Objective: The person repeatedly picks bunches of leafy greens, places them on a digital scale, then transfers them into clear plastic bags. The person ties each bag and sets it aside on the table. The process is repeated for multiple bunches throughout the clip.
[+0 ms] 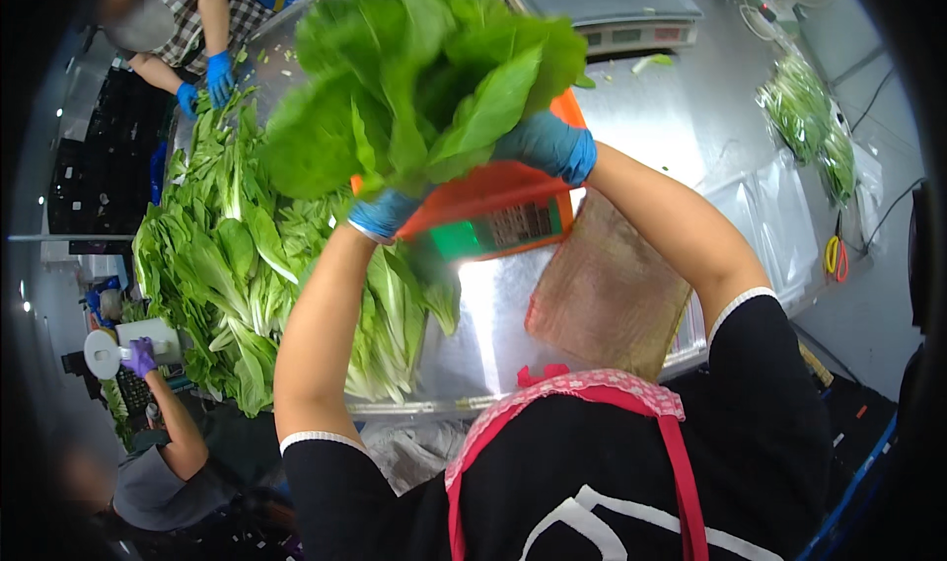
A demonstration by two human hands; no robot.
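Observation:
A large bunch of broad green leafy greens (414, 87) is held up in front of me, between both hands. My left hand (390, 209), in a blue glove, is closed around its lower left side. My right hand (547, 147), also gloved in blue, grips the lower right side; leaves hide most of the fingers of both hands. Directly beneath the bunch stands an orange crate (473, 211) with a label on its near side, and the leaves cover much of its opening. To the left spreads a heap of loose leafy greens (222, 275) with pale stalks.
A metal table (483, 334) bears a brownish-red mesh cloth (612, 285), clear plastic bags (769, 216) and a scale (641, 36). Bagged greens (809, 117) and orange-handled scissors (837, 257) are at right. Blue-gloved hands (219, 79) touch the heap's far end; another person (163, 482) works at left.

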